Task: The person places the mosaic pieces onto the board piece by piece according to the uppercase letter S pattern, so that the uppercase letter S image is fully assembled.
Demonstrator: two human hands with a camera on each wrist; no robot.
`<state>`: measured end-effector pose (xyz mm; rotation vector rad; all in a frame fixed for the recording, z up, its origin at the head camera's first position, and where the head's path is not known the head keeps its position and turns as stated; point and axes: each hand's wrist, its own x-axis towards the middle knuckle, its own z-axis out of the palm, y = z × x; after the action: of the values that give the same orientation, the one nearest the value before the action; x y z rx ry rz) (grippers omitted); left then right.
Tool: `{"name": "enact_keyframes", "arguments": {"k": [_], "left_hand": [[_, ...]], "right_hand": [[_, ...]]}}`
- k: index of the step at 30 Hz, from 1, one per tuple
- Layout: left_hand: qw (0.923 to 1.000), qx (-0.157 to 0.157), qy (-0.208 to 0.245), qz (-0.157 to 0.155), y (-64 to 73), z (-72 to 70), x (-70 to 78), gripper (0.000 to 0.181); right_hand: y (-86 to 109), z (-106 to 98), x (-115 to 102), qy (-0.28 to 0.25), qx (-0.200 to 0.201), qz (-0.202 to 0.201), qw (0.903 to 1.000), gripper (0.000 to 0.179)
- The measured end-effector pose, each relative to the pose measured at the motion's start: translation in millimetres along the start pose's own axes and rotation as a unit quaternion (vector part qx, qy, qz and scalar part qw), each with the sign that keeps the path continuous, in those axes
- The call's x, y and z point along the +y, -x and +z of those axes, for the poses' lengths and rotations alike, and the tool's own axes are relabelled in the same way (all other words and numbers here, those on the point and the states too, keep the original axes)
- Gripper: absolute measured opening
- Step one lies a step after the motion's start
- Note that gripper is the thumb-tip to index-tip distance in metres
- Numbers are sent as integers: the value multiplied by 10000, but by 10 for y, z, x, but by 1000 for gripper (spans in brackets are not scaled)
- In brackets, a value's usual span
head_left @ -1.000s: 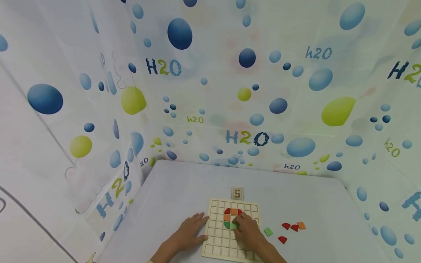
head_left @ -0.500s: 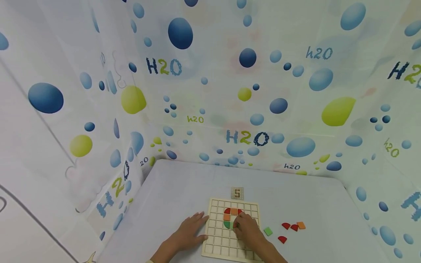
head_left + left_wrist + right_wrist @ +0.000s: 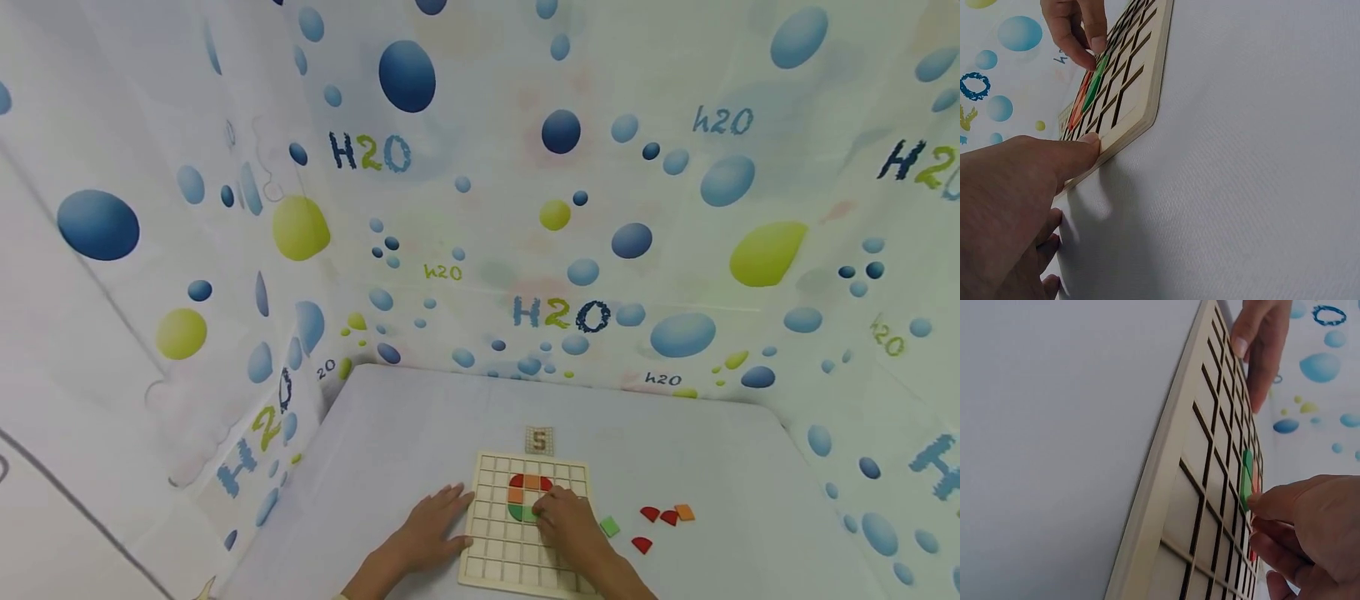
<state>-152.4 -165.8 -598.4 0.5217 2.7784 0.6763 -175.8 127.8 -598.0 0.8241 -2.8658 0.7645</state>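
A wooden grid board (image 3: 495, 550) lies on the table. Set in its cells are red quarter-round tiles (image 3: 517, 481), orange square tiles (image 3: 532, 482), a dark green quarter-round tile (image 3: 516, 512) and a light green square tile (image 3: 529, 513). The right hand (image 3: 570, 521) bends over the board, thumb and fingertips pinching at the light green tile's right edge; the right wrist view has the thumb against the green (image 3: 1247, 487). The left hand (image 3: 431, 527) rests along the board's left side, fingers extended, thumb (image 3: 1082, 153) on the rim.
Right of the board lie a light green square tile (image 3: 610, 527), several red quarter-round tiles (image 3: 642, 545) and an orange square tile (image 3: 684, 512). A small patterned card (image 3: 539, 440) sits behind the board. Printed curtains (image 3: 450, 208) surround the white table (image 3: 405, 425).
The right hand's fingertips have shifted slightly at the light green tile, now showing more of it flat in its cell. The left hand stays at the board's edge.
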Motion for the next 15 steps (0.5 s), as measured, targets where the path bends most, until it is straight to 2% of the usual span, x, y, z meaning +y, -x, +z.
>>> {"name": "enact_keyframes", "arguments": {"k": [4,7,11,15], "left_hand": [[10000,25,17,50,3,-2,-18,73],[10000,23,38,75,-2,3,-31,73],[10000,14,54,66,-5,6,-36,73],[9999,-6,71,86,-8,8,-37,73]], "right_hand": [[49,-106,53,-352,73,261,9990,7],[99,-215,132,-505,103,813,9954,9],[198,-382,300,-344,215,1579,9866,18],[347,-591,508,-62,366,2114,9767,24]]}}
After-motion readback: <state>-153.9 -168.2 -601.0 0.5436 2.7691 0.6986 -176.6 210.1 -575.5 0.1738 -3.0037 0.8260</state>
